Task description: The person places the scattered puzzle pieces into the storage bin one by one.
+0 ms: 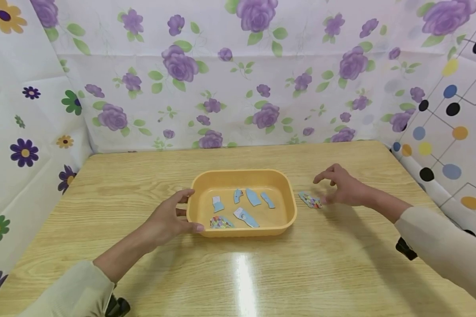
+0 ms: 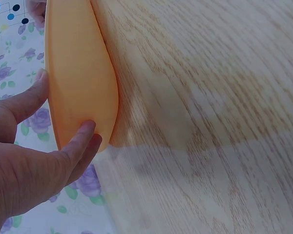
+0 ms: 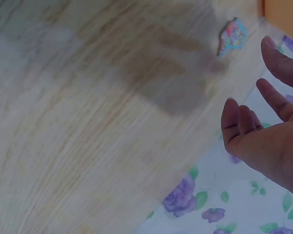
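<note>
My left hand [image 1: 168,218] holds the left end of a yellow-orange plastic tray [image 1: 242,232], thumb at the near rim and fingers along the outer wall. In the left wrist view, fingertips rest on the tray's side [image 2: 80,63]. Inside the tray lie several flat puzzle pieces: light-blue ones [image 1: 253,197] and a multicoloured one [image 1: 221,222]. Just right of the tray, another multicoloured puzzle piece [image 1: 310,200] lies on the table. My right hand [image 1: 343,187] hovers beside and above it, fingers loosely bent and apart, holding nothing; the right wrist view shows a gap between hand and piece [image 3: 233,35].
The light wood table [image 1: 143,176] carries the tray near its middle. Behind it hangs a purple-flowered sheet [image 1: 222,88]. Printed sheets also close off the left [image 1: 8,114] and right [image 1: 460,145] sides. A glare streak lies in front of the tray.
</note>
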Tool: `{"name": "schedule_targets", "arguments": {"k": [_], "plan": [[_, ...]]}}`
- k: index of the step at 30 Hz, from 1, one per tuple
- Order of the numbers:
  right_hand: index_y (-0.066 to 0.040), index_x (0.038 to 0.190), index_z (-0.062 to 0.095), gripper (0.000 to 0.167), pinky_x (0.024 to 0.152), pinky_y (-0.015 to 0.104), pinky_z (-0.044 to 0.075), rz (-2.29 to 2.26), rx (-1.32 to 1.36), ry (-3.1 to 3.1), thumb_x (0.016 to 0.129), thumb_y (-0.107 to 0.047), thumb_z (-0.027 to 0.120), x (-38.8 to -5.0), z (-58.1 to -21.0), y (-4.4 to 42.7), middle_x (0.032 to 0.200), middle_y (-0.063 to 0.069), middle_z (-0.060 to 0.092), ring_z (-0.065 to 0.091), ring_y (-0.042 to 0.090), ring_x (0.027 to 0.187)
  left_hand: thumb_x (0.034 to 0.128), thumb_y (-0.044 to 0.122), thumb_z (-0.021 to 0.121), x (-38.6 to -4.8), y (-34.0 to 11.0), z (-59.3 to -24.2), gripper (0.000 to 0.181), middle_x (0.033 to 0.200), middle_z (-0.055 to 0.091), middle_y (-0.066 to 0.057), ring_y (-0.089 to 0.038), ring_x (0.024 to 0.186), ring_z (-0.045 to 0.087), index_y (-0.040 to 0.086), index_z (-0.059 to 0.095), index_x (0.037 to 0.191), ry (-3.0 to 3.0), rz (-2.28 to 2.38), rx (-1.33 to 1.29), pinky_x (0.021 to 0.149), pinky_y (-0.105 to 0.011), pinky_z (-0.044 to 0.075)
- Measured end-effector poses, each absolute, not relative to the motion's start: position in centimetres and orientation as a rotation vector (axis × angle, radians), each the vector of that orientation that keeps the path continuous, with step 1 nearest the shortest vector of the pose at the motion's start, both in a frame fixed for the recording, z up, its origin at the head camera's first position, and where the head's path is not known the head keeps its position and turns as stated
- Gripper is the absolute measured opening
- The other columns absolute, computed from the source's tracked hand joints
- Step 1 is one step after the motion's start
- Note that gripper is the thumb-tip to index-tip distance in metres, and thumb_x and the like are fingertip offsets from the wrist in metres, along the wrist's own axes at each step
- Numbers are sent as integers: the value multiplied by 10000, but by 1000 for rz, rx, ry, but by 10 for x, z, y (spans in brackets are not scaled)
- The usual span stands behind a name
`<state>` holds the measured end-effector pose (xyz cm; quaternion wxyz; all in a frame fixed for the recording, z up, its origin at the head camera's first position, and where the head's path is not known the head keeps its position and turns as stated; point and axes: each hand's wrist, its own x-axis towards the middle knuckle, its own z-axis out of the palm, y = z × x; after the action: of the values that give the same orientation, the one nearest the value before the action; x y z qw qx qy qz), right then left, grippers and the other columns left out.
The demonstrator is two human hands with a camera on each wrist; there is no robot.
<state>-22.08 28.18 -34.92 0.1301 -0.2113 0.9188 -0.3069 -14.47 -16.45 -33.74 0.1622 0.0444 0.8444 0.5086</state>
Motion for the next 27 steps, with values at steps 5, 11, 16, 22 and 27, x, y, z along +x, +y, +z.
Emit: {"name": "schedule_targets", "arguments": {"k": [5, 11, 16, 22, 27], "plan": [[-3, 1173, 608, 433, 829, 510, 420, -824, -681, 2713, 777, -18, 783, -219, -364, 282, 1118, 223, 359, 381, 407, 1025, 717, 132, 854, -145, -165, -339, 992, 1401, 354, -182, -383, 1209, 481, 67, 258, 1508, 2399, 1462, 124, 822, -336, 571], [-31, 1105, 656, 383, 796, 470, 426, -797, -689, 2777, 754, -42, 810, -219, -369, 281, 1098, 206, 389, 408, 389, 992, 718, 136, 854, -146, -165, -339, 991, 1406, 354, -178, -383, 1215, 477, 68, 260, 1509, 2405, 1456, 124, 823, -338, 570], [-56, 1035, 695, 319, 790, 421, 412, -863, -639, 2765, 746, -75, 827, -218, -373, 280, 1076, 209, 419, 409, 360, 973, 718, 138, 856, -145, -165, -338, 991, 1409, 357, -176, -383, 1215, 479, 68, 261, 1508, 2412, 1447, 127, 826, -342, 568], [-59, 965, 702, 282, 703, 337, 354, -916, -602, 2803, 718, -30, 834, -217, -382, 280, 1045, 202, 444, 393, 306, 880, 716, 140, 857, -146, -165, -338, 993, 1412, 355, -179, -385, 1212, 480, 69, 262, 1508, 2413, 1446, 126, 825, -342, 568], [-62, 896, 700, 223, 691, 327, 367, -955, -630, 2829, 721, 12, 817, -215, -388, 277, 1054, 195, 461, 412, 296, 849, 714, 136, 858, -145, -166, -338, 993, 1409, 355, -184, -389, 1208, 479, 65, 263, 1506, 2406, 1453, 128, 822, -341, 570]]}}
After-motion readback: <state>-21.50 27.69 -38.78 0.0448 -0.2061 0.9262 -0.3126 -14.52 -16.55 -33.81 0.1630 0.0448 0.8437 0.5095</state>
